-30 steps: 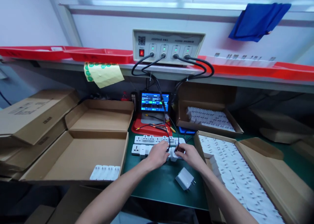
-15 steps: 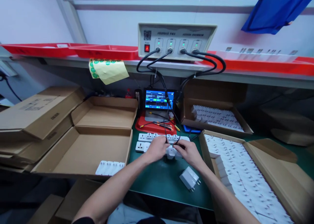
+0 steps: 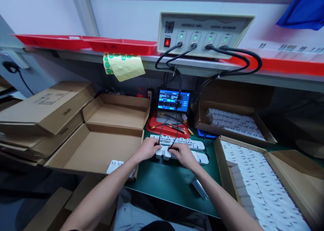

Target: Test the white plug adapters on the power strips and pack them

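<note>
Since the earlier frames, both your hands have shifted leftward along the front power strip (image 3: pixel 202 157), and its switch end now lies uncovered beyond your right hand (image 3: pixel 182 153). For the work at this row, the change means that the two cable ends now stand at adapters toward the strip's left end, rather than at those nearer its middle.

Centre: a left adapter (image 3: pixel 159 153) and a right adapter (image 3: pixel 167 154) stand side by side on the front power strip. Your left hand (image 3: pixel 149 148) appears to pinch the end of the left cable (image 3: pixel 160 133) between thumb and fingers, just above the left adapter; your right hand similarly pinches the right cable (image 3: pixel 175 138) at the right adapter. Whether either connector is fully seated cannot be told, as your fingers cover the joins.

Nearer you, a loose charger (image 3: pixel 199 189) lies on the green mat (image 3: pixel 164 180), partly behind your right forearm. Just behind the front strip runs the rear power strip (image 3: pixel 198 145); farther back, a red tray (image 3: pixel 151 123) and a lit screen (image 3: pixel 174 101).

Flanks: the right carton (image 3: pixel 222 165) holds rows of white chargers (image 3: pixel 260 177), prongs up; the left carton (image 3: pixel 96 145) holds a few white pieces (image 3: pixel 115 165), partly hidden by your left forearm.
</note>
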The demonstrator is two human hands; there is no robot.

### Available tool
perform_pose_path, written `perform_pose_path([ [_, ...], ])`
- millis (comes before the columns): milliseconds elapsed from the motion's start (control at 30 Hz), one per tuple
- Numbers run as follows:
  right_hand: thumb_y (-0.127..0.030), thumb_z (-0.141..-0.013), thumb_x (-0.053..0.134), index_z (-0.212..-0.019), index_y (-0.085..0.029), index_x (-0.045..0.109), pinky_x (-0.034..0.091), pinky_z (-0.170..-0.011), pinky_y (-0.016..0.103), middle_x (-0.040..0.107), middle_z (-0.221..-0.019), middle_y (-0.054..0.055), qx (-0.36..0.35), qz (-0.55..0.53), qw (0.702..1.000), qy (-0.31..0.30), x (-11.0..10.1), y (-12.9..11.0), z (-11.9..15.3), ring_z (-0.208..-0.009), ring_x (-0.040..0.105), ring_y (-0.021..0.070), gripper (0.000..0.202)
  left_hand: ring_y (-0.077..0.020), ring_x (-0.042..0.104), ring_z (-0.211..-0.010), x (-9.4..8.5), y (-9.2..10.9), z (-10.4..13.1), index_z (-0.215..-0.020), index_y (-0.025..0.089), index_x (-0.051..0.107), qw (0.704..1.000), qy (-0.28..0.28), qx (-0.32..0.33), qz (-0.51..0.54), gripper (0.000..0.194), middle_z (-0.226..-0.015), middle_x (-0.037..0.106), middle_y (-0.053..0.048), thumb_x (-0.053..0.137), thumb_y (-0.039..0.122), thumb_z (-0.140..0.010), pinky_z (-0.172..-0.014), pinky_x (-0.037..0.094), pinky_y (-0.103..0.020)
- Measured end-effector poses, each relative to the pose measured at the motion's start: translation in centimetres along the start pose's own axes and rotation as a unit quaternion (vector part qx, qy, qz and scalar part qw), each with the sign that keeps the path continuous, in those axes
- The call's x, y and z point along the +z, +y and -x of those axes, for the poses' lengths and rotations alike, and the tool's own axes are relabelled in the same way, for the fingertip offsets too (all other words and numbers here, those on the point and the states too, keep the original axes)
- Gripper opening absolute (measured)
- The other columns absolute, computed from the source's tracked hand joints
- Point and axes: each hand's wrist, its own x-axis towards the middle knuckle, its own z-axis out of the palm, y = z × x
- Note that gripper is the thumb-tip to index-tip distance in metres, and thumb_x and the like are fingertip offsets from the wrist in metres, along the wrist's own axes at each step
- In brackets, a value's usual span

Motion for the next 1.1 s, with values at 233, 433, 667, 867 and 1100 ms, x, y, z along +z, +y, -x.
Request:
perform_pose_path([
  [233,-0.025,-0.103,0.066,-0.095,-0.023,0.081,0.053,-0.089,0.033,0.084,-0.106,0.009,-0.046,0.073,0.996,0.025,1.1,1.1,0.6,-0.098,0.076,0.0257,0.018,-0.0245,0.074,-0.086,-0.1,0.4,0.3,-0.088,0.02,0.082,0.999,-0.002,0.013,-0.034,0.019,-0.088,0.082,-0.007,0.069,0.024,-0.102,-0.081,0.049,-0.032],
  [433,-0.026,-0.108,0.06,-0.093,-0.022,0.072,0.049,-0.08,0.032,0.076,-0.096,0.008,-0.053,0.13,0.99,0.033,2.2,1.8,1.2,-0.088,0.068,0.0237,0.02,-0.027,0.074,-0.093,0.8,0.6,0.9,-0.085,0.02,0.077,0.995,-0.004,0.045,-0.086,0.017,-0.09,0.079,-0.008,0.073,0.023,-0.102,-0.085,0.05,-0.034],
  [667,-0.025,-0.107,0.065,-0.099,-0.021,0.076,0.054,-0.091,0.035,0.078,-0.107,0.009,-0.051,0.14,0.989,0.008,2.0,0.9,0.3,-0.1,0.071,0.0255,0.014,-0.0249,0.071,-0.092,1.1,-0.1,1.0,-0.082,0.021,0.071,0.995,0.01,0.065,-0.073,0.019,-0.088,0.074,-0.005,0.072,0.02,-0.101,-0.086,0.051,-0.033],
  [867,-0.039,-0.101,0.078,-0.145,-0.025,0.074,0.055,-0.113,0.046,0.075,-0.147,0.015,-0.031,0.165,0.986,-0.02,-3.5,2.4,3.0,-0.132,0.07,0.033,0.046,-0.028,0.071,-0.101,-0.1,0.3,1.9,-0.103,0.023,0.069,0.989,0.102,0.089,-0.064,0.013,-0.105,0.075,-0.007,0.074,0.035,-0.104,-0.093,0.056,-0.038],
  [1100,-0.019,-0.087,0.076,-0.146,-0.023,0.072,0.054,-0.12,0.048,0.074,-0.152,0.015,0.022,0.191,0.977,-0.088,-5.9,5.4,6.3,-0.14,0.07,0.0349,0.059,-0.0372,0.074,-0.113,8.0,6.2,1.9,-0.133,0.02,0.065,0.952,-0.018,0.22,-0.213,0.033,-0.123,0.075,-0.018,0.067,0.016,-0.1,-0.097,0.061,-0.049],
])
